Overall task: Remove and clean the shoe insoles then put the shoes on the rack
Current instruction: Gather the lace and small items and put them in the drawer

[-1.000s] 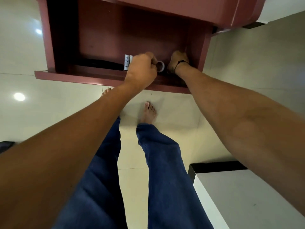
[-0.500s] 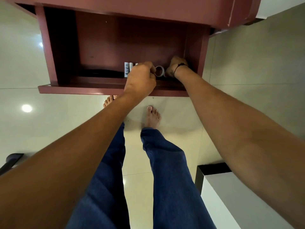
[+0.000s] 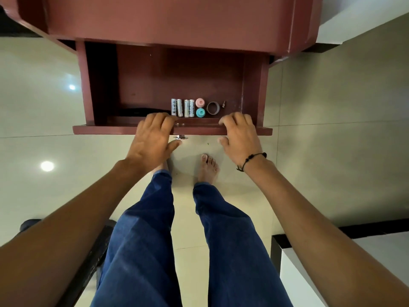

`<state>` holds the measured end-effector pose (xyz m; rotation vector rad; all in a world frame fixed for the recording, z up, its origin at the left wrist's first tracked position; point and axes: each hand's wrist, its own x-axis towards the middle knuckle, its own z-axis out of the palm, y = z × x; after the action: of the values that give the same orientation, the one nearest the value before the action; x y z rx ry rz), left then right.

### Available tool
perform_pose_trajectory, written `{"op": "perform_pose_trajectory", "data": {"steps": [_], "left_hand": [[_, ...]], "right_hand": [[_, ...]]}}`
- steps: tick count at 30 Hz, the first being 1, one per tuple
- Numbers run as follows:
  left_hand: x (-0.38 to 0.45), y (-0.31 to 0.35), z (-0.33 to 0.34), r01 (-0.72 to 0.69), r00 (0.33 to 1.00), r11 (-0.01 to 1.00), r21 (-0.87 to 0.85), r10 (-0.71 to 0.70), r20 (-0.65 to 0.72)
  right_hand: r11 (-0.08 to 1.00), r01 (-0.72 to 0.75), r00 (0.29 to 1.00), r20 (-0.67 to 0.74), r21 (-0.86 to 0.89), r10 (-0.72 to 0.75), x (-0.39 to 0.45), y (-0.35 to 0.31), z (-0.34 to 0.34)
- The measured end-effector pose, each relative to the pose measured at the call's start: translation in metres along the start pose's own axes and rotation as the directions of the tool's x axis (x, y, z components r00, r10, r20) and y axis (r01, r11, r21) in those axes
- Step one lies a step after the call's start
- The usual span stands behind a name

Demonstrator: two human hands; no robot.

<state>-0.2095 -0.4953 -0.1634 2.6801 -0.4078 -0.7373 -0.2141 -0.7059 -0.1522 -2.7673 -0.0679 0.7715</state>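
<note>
No shoe, insole or rack is plainly in view. A reddish-brown drawer stands pulled open from its cabinet. My left hand lies over the drawer's front edge near the middle, fingers bent over the top and thumb beneath, by a small metal knob. Further right, my right hand, which wears a dark cord bracelet, holds the same edge with curled fingers above and thumb below. A dark object on the floor at lower left is mostly hidden by my left arm.
Inside the drawer lie several white batteries, a pink cap, a teal cap, a grey tape ring, a small dark bit and a black item. My bare feet stand on pale glossy tiles. A white, black-edged surface sits at lower right.
Both hands have drawn back from the small items inside the drawer to its front edge, uncovering the batteries, caps and ring. The view has tilted further down.
</note>
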Motion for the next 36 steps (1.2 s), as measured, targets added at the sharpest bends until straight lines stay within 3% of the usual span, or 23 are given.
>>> {"op": "perform_pose_trajectory", "data": {"steps": [3, 5, 7, 9, 10, 14, 17, 21, 29, 36], "left_hand": [[0.003, -0.006, -0.003, 0.048, 0.999, 0.998, 0.033, -0.049, 0.014], [0.008, -0.006, -0.004, 0.041, 0.999, 0.998, 0.043, -0.042, 0.011], [0.011, -0.004, -0.003, 0.038, 0.999, 0.997, 0.068, -0.040, 0.023], [0.012, -0.003, -0.001, 0.051, 0.999, 0.995, 0.082, -0.052, 0.014], [0.011, -0.002, 0.001, 0.049, 0.999, 0.995, 0.083, -0.049, 0.001], [0.013, 0.004, 0.006, -0.056, 0.998, 0.994, 0.094, 0.059, -0.028], [0.019, 0.012, 0.008, -0.150, 0.988, 0.983, 0.102, 0.153, -0.017], [0.026, 0.021, 0.006, -0.104, 0.994, 0.993, 0.059, 0.103, 0.021], [0.027, 0.020, 0.008, -0.092, 0.996, 0.996, -0.003, 0.092, -0.001], [0.028, 0.023, 0.006, -0.049, 0.999, 0.998, -0.027, 0.049, 0.000]], "right_hand": [[1.000, 0.011, 1.000, 0.015, -0.026, -0.010, 0.005, 0.002, 0.000], [1.000, 0.025, 0.995, 0.096, -0.012, -0.024, 0.013, 0.003, -0.005], [0.989, -0.015, 0.973, 0.229, 0.149, -0.019, 0.022, 0.005, -0.017], [0.883, -0.203, 0.943, 0.326, 0.424, 0.061, 0.038, 0.009, -0.031], [0.836, -0.274, 0.938, 0.324, 0.475, 0.123, 0.050, 0.014, -0.031], [0.888, -0.416, 0.899, 0.235, 0.196, 0.370, 0.106, 0.024, -0.010], [0.903, -0.430, 0.873, 0.264, 0.019, 0.410, 0.125, 0.018, 0.004], [0.904, -0.421, 0.873, 0.236, -0.075, 0.427, 0.135, 0.013, 0.020], [0.837, -0.547, 0.814, 0.248, 0.028, 0.524, 0.134, 0.027, 0.026], [0.905, -0.410, 0.875, 0.233, -0.111, 0.424, 0.128, 0.025, 0.027]]}}
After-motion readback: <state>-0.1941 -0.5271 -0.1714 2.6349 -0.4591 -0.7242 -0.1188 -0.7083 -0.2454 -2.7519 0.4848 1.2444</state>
